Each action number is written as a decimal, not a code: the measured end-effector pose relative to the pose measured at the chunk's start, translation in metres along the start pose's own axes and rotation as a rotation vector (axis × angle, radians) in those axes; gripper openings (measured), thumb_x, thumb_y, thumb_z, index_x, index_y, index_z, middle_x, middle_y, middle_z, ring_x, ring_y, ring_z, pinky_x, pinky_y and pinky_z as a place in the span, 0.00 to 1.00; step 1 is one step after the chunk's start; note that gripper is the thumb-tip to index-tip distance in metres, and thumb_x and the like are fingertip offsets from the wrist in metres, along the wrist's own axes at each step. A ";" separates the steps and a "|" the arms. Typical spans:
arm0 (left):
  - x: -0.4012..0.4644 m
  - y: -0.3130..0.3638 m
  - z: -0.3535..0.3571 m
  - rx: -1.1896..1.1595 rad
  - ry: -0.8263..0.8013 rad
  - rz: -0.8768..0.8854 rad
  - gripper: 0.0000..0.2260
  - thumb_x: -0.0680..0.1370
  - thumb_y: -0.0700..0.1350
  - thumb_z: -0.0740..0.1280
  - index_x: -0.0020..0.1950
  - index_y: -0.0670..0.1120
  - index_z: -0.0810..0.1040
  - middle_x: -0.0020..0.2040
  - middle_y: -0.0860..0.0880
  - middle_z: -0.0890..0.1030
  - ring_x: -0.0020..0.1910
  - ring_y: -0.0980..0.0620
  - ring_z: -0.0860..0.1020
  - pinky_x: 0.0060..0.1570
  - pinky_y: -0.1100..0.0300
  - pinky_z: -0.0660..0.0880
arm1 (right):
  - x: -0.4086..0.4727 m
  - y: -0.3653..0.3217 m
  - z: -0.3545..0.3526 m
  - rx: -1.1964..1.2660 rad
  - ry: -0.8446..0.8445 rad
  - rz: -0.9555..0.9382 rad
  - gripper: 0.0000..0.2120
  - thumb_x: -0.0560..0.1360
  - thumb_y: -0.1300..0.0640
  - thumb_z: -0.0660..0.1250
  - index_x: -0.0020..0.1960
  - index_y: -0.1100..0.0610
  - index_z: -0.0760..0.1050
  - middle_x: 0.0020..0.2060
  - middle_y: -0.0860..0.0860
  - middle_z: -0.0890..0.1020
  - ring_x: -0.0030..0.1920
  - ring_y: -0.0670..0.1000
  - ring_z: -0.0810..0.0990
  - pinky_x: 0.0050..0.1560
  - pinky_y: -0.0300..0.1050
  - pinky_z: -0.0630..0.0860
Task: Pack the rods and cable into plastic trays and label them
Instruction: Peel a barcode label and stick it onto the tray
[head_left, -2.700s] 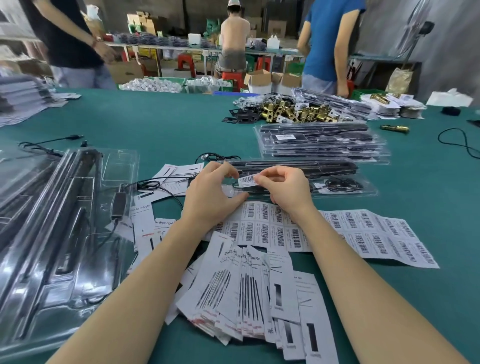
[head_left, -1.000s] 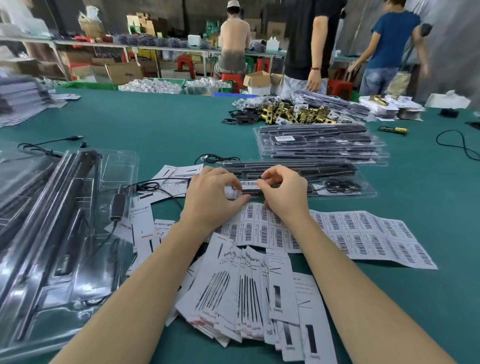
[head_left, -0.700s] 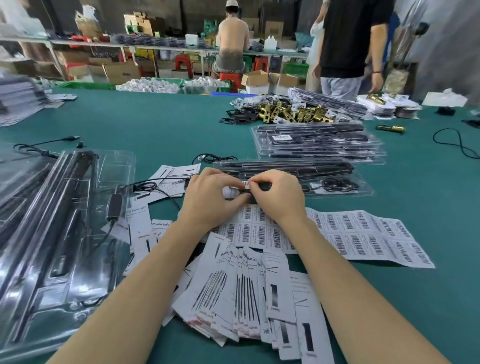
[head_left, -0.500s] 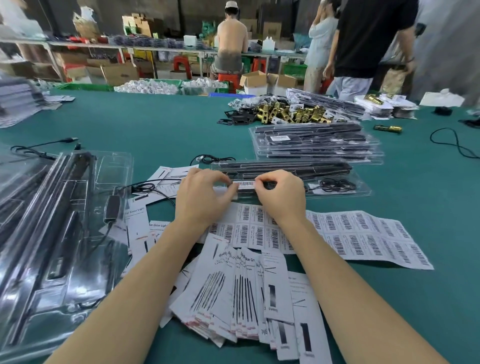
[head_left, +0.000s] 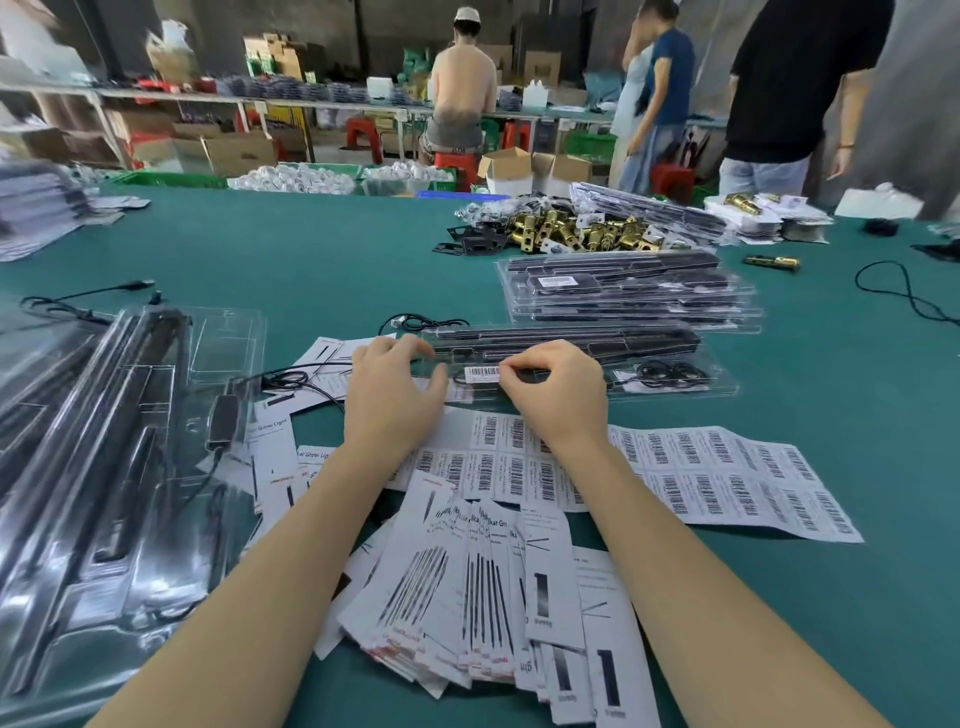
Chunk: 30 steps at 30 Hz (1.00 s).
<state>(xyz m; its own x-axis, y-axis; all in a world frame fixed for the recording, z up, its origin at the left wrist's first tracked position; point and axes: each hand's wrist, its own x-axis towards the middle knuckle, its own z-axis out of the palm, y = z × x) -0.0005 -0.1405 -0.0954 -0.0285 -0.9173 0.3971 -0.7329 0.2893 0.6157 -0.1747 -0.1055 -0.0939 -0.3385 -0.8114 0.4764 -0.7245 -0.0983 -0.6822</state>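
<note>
While packed, rods (head_left: 561, 340) in tray (head_left: 722, 387)

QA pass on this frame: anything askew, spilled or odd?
Nothing damaged. The barcode label sits straight on the tray. Only untidiness: leaflets fanned loosely near the edge, and a stray cable far right.

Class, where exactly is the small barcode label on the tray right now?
In the head view, the barcode label lies on the clear tray, centre frame, between the left hand and the right hand, whose fingertips touch its right end.
</note>
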 end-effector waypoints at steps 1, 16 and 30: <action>-0.001 0.000 0.000 0.050 0.012 0.000 0.12 0.79 0.52 0.66 0.59 0.49 0.79 0.60 0.48 0.77 0.65 0.47 0.67 0.58 0.55 0.66 | 0.000 0.000 0.000 -0.009 -0.004 0.004 0.04 0.74 0.52 0.73 0.46 0.49 0.87 0.44 0.43 0.85 0.46 0.43 0.81 0.40 0.37 0.76; 0.003 0.000 0.001 0.200 -0.013 -0.121 0.20 0.80 0.59 0.63 0.62 0.47 0.81 0.63 0.45 0.74 0.67 0.44 0.66 0.64 0.49 0.63 | 0.001 0.000 0.002 -0.025 0.006 0.078 0.04 0.74 0.51 0.73 0.44 0.48 0.87 0.40 0.41 0.85 0.41 0.44 0.82 0.37 0.39 0.77; 0.035 0.014 -0.024 -0.175 -0.398 -0.493 0.19 0.77 0.50 0.63 0.62 0.40 0.74 0.58 0.41 0.78 0.58 0.42 0.79 0.54 0.51 0.78 | -0.001 -0.004 0.001 -0.022 0.018 0.164 0.10 0.74 0.47 0.69 0.35 0.48 0.82 0.29 0.40 0.81 0.33 0.41 0.79 0.31 0.34 0.67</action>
<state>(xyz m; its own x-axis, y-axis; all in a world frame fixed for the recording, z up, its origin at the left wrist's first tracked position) 0.0041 -0.1620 -0.0567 0.0083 -0.9751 -0.2217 -0.6043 -0.1816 0.7758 -0.1709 -0.1048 -0.0917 -0.4635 -0.8052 0.3699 -0.6719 0.0472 -0.7391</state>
